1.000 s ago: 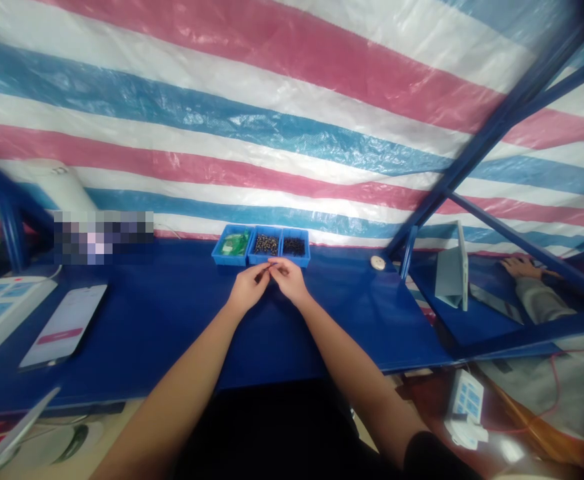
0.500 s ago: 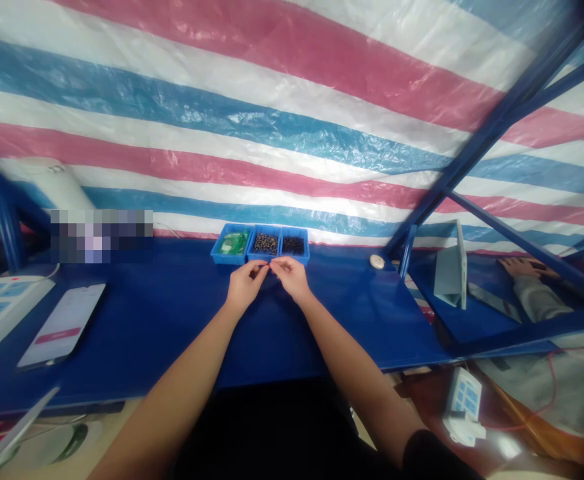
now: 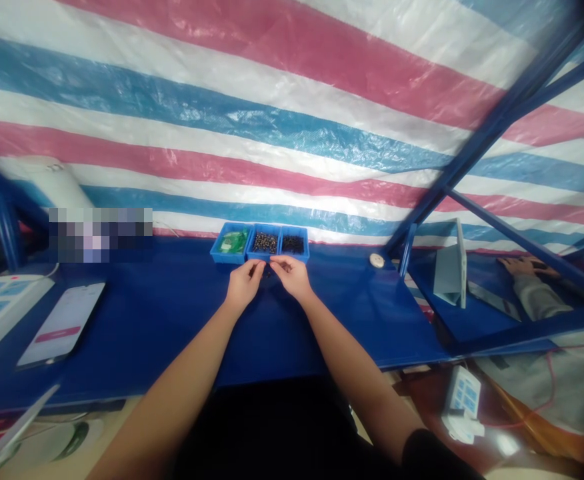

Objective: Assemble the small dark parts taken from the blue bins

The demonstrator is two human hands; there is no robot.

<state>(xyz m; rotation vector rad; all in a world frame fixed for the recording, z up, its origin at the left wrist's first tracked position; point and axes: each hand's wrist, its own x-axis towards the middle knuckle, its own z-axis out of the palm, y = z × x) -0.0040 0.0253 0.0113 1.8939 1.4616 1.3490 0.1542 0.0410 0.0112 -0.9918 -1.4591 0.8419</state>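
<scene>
My left hand (image 3: 245, 283) and my right hand (image 3: 293, 276) are held close together over the blue table, just in front of three small blue bins. Thumb and fingers of each are pinched; anything between them is too small to name. A few tiny dark bits (image 3: 268, 272) show in the gap between the hands. The left bin (image 3: 217, 255) holds a green plastic bag (image 3: 233, 242). Small dark and brassy parts (image 3: 265, 242) fill the middle bin (image 3: 257, 256), and small black parts (image 3: 293, 244) fill the right bin (image 3: 299, 257).
A phone (image 3: 65, 323) and a white power strip (image 3: 7, 300) lie at the left of the table (image 3: 172, 320). A round white object (image 3: 377, 261) sits near the right frame post. Beyond the blue frame, another person's hand (image 3: 519, 265) rests by a propped tablet (image 3: 455, 267).
My hands have parted slightly; their fingertips nearly met before. Tiny dark bits now show between them. The bins have stayed in place.
</scene>
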